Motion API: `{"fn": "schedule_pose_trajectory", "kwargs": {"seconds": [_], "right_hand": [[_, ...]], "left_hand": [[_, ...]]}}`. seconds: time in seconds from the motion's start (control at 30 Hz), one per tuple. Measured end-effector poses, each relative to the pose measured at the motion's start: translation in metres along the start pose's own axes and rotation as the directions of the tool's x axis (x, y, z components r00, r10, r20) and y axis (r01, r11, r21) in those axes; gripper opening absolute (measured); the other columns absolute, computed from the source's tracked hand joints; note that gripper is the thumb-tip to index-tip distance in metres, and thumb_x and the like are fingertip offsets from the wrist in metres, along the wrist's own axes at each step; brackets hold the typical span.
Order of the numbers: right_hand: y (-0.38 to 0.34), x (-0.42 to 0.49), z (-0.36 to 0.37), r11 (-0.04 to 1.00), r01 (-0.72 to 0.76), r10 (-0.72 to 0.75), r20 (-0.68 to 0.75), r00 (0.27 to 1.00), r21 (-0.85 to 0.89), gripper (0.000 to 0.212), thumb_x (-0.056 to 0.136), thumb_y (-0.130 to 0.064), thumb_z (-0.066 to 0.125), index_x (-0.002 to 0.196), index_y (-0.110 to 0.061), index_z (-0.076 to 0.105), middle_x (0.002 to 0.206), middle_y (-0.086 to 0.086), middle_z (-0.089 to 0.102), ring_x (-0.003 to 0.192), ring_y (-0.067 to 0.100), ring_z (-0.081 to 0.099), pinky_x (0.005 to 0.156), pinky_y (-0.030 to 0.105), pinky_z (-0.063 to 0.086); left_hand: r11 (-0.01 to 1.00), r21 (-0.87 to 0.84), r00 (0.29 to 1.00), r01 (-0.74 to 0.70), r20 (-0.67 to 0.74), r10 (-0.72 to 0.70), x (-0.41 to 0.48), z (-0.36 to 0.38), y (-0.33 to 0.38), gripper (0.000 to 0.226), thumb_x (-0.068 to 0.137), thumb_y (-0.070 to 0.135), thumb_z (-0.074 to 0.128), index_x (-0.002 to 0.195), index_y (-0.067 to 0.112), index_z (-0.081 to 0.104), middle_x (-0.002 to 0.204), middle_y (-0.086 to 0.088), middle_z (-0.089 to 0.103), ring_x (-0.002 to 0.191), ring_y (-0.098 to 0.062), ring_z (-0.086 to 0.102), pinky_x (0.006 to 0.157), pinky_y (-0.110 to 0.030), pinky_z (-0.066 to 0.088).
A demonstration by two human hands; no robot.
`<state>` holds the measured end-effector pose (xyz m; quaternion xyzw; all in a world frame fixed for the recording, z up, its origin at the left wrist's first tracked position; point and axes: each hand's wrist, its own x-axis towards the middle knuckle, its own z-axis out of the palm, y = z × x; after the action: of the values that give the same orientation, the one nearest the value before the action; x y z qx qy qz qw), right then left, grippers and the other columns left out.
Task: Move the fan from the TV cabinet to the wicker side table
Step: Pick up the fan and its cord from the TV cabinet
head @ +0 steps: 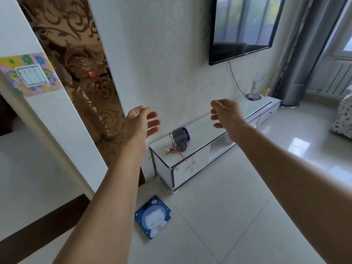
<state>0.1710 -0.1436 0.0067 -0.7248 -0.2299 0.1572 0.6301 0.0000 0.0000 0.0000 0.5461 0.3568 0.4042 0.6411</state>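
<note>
A small dark grey fan (180, 136) with a purple front ring stands upright at the left end of the white glass-topped TV cabinet (213, 134). A tangle of red wire (176, 151) lies at its base and hangs over the cabinet's front edge. My left hand (141, 122) is raised left of and above the fan, fingers spread, holding nothing. My right hand (225, 115) is raised to the right of the fan, also open and empty. Both hands are well short of the fan. No wicker side table is in view.
A wall-mounted TV (245, 25) hangs above the cabinet. A glass vase (255, 86) on a dark coaster stands at the cabinet's far right end. A blue cartoon scale (153, 217) lies on the tiled floor near the cabinet's left corner. A grey tower unit (293, 92) stands beyond.
</note>
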Motion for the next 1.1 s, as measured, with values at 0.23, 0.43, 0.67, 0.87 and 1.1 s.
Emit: {"fn": "schedule_pose_trajectory", "kwargs": {"seconds": [0.23,0.43,0.67,0.87,1.1], "right_hand": [[0.039,0.049,0.017,0.996,-0.071,0.073,0.04,0.997,-0.051,0.016,0.095,-0.021,0.052,0.101,-0.013,0.064,0.081,0.001,0.06,0.074,0.014,0.059,0.069,0.034,0.054],[0.071,0.117,0.031,0.991,-0.105,0.111,0.065,0.992,-0.08,0.011,0.095,-0.02,0.052,0.096,-0.016,0.063,0.081,-0.001,0.061,0.073,0.014,0.061,0.072,0.036,0.057],[0.111,0.201,0.039,0.977,-0.186,0.199,0.131,0.971,-0.108,0.013,0.094,-0.018,0.053,0.099,-0.014,0.065,0.081,0.0,0.062,0.074,0.016,0.061,0.074,0.039,0.057],[0.145,0.259,0.033,0.965,-0.215,0.238,0.16,0.958,-0.15,0.016,0.095,-0.017,0.052,0.106,-0.015,0.064,0.084,-0.002,0.062,0.077,0.017,0.061,0.061,0.027,0.052],[0.176,0.306,0.043,0.944,-0.254,0.298,0.208,0.932,-0.211,0.02,0.095,-0.015,0.051,0.11,-0.01,0.063,0.085,0.002,0.061,0.081,0.02,0.059,0.069,0.034,0.054]], "left_hand": [[0.996,-0.024,0.996,0.087,-0.034,-0.088,0.04,0.013,-0.035,0.033,0.097,0.023,0.052,0.129,0.017,0.052,0.097,-0.004,0.072,0.083,-0.021,0.071,0.083,-0.04,0.06],[0.988,-0.011,0.985,0.155,-0.07,-0.156,0.094,0.04,-0.07,0.029,0.097,0.023,0.052,0.126,0.018,0.053,0.095,-0.004,0.073,0.078,-0.019,0.07,0.076,-0.035,0.059],[0.97,0.013,0.963,0.245,-0.122,-0.241,0.16,0.082,-0.112,0.027,0.096,0.022,0.055,0.123,0.018,0.055,0.096,-0.006,0.073,0.078,-0.02,0.07,0.072,-0.035,0.06],[0.945,0.002,0.933,0.328,-0.155,-0.324,0.205,0.122,-0.153,0.021,0.096,0.024,0.054,0.117,0.019,0.057,0.098,-0.007,0.073,0.079,-0.02,0.071,0.064,-0.029,0.06],[0.906,-0.03,0.893,0.422,-0.156,-0.421,0.238,0.146,-0.201,0.025,0.096,0.023,0.054,0.12,0.016,0.059,0.092,-0.005,0.075,0.077,-0.019,0.072,0.057,-0.028,0.058]]}}
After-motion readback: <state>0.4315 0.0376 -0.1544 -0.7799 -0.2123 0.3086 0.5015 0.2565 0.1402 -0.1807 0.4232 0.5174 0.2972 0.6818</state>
